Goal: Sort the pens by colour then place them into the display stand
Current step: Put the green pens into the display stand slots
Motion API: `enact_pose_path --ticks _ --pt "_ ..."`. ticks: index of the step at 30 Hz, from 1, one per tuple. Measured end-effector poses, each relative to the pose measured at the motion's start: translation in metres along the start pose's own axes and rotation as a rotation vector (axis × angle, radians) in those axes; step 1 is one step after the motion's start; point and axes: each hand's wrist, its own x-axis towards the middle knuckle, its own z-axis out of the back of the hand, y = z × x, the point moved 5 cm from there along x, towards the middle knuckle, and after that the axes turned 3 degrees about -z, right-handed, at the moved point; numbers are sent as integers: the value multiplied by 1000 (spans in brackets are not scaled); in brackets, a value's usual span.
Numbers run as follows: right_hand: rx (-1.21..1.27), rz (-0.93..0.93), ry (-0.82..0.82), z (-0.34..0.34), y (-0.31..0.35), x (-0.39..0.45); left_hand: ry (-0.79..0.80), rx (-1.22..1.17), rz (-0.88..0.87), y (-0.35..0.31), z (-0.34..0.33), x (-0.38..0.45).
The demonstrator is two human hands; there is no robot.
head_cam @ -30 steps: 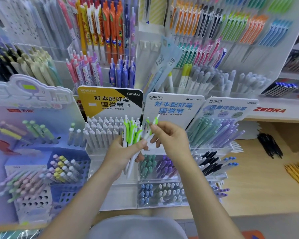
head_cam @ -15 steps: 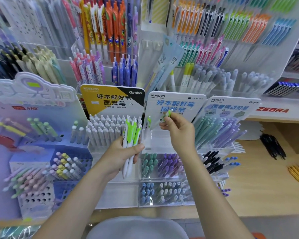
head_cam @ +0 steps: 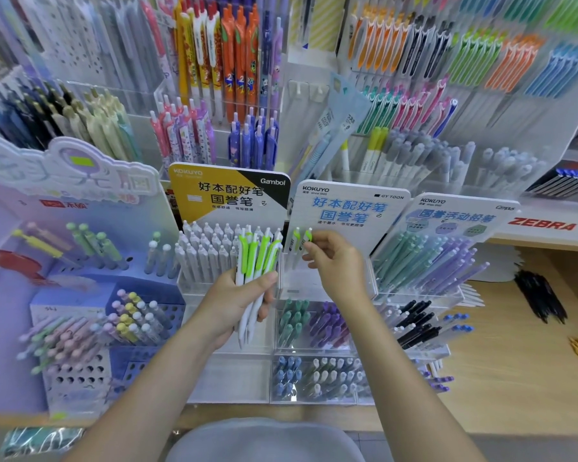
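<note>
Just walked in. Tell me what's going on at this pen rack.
A person is stocking green-clipped white pens into a display. The left hand grips a bundle of green pens. The right hand pinches the top of one green pen, standing it in the clear compartment under the white Kokuyo sign, beside another green pen already standing there.

- My left hand point(head_cam: 237, 300) grips a bundle of green-clipped white pens point(head_cam: 256, 261).
- My right hand point(head_cam: 336, 261) pinches one green-clipped pen point(head_cam: 306, 240) standing in the clear display stand point(head_cam: 292, 281).
</note>
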Motion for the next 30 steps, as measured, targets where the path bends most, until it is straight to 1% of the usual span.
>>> enact_pose_path --ticks 5,8,10,11,13,15,17,21,23,26,28,30 --pt "-92 37 15 -3 1 3 43 4 -37 -3 -1 -2" --pt "-157 91 -83 6 7 -4 60 -11 -36 -5 -4 -4" --pt "-115 65 -131 15 12 -14 44 -5 -35 -5 -5 -3" --pt "-50 18 -112 17 13 -19 28 11 -38 -5 -4 -2" --pt "145 -94 27 13 18 -31 -6 59 -58 -3 -4 1" --pt "296 -150 151 4 23 -40 -22 116 -83 -2 -8 4" --pt "307 -166 173 1 24 -44 -6 162 -104 -4 -17 4" --pt "302 -198 152 11 21 -47 1 181 -117 -5 -26 3" --pt "347 -186 97 23 22 -47 -6 159 -94 -3 -25 4" --pt "434 -140 -65 48 21 -41 -29 107 -36 2 -23 5" --pt "411 -80 -154 61 20 -36 -35 92 0 6 -24 6" --pt "357 -28 -200 64 19 -33 -33 113 6 8 -26 7"
